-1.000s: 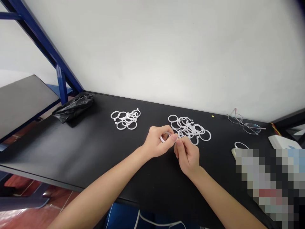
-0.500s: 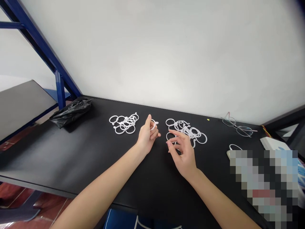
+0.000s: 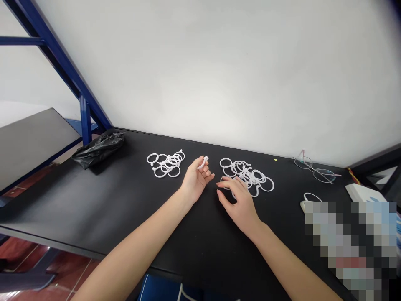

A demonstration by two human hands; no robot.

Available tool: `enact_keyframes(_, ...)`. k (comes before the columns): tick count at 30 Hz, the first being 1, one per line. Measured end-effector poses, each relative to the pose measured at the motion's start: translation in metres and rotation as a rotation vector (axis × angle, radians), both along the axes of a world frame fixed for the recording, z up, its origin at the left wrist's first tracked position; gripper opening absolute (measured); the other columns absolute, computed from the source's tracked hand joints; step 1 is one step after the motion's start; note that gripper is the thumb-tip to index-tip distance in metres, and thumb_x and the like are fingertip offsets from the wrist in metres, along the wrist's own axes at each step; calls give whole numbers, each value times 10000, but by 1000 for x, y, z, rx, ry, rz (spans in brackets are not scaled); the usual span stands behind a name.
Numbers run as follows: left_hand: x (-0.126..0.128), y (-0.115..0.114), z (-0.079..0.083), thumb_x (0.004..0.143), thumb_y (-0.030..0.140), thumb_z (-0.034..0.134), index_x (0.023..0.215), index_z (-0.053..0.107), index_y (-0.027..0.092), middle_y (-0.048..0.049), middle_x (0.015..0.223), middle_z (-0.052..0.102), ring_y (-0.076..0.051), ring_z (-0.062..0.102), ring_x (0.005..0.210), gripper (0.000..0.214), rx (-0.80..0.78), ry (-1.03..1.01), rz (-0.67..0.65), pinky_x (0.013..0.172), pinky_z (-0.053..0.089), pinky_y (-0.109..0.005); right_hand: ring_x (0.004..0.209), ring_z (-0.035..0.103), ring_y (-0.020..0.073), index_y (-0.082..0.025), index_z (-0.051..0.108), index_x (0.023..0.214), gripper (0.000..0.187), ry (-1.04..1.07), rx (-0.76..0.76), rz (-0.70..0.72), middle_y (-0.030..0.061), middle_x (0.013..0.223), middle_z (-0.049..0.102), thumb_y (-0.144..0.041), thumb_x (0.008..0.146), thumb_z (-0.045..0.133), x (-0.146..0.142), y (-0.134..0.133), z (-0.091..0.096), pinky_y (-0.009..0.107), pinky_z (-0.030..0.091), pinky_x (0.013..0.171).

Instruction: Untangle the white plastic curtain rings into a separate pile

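My left hand [image 3: 196, 180] is raised palm-up over the black table [image 3: 119, 205], pinching a single white plastic ring [image 3: 203, 163] at its fingertips. Left of it lies a small heap of several white rings [image 3: 166, 163]. My right hand [image 3: 237, 200] lies with fingers spread on the near edge of a larger heap of white rings [image 3: 250, 176]; it holds nothing.
A crumpled black plastic bag [image 3: 98, 148] lies at the table's far left. A pair of glasses [image 3: 315, 169] rests at the far right by the wall, with a lone white ring [image 3: 311, 197] nearer. A blue metal frame [image 3: 59, 69] rises at the left.
My hands were together on one ring; they parted. The left hand carried the ring leftward toward the small heap, and the right hand opened and settled onto the larger heap.
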State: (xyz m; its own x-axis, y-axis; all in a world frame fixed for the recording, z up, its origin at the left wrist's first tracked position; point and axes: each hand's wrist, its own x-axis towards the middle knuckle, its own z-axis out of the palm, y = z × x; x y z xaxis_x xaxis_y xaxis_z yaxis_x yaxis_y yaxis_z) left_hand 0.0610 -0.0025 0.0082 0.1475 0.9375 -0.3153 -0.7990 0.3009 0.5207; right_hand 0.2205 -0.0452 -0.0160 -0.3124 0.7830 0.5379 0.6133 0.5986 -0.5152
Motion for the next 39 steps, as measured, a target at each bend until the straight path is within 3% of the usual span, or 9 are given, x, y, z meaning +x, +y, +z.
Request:
enact_keyframes(4,-1,0,1,804,302,665,859,624,138,59,580,500,-60,519,490,178,-21,10,48,559,489,-201,895,698,246,-231,586,940,90,-10,-37,-4,36,939,726,-171,876,564,0,1,0,627,345,1065)
enact_keyframes(8,-2,0,2,822,291,629,897,651,128,42,624,538,-64,537,510,181,-51,9,77,563,486,-205,783,687,201,-227,590,921,107,6,-44,43,20,885,719,-137,869,563,-1,0,2,585,407,1041)
enact_keyframes(15,-2,1,-1,908,331,441,874,642,106,32,568,466,-75,431,448,304,-101,-31,144,487,408,-210,798,663,171,-226,585,949,155,-15,-100,221,-1,881,691,-109,852,617,0,-3,1,516,439,1042)
enact_keyframes(21,-1,0,-2,960,323,263,1023,614,86,26,555,433,-93,396,438,429,-134,-17,184,478,375,-220,787,649,173,-227,582,942,163,-20,-131,222,-7,843,667,-92,852,603,0,-1,1,532,430,1046)
enact_keyframes(26,-1,0,-1,972,376,229,1068,571,97,29,562,419,-100,379,439,452,-146,-42,197,475,361,-224,745,628,170,-232,587,915,203,23,-109,220,-7,798,637,-45,855,534,-1,0,1,493,465,1014)
enact_keyframes(33,0,-2,3,960,504,266,959,549,124,36,573,398,-102,367,450,473,-138,-74,150,468,348,-226,775,615,170,-224,601,909,212,36,-148,216,1,832,635,-32,848,534,0,-1,-1,421,511,938)
enact_keyframes(39,2,-4,4,951,541,313,929,544,131,44,566,386,-94,360,450,472,-132,-67,138,469,352,-223,755,598,160,-221,582,902,194,25,-152,241,-13,796,600,-39,835,571,-1,-1,0,436,482,972)
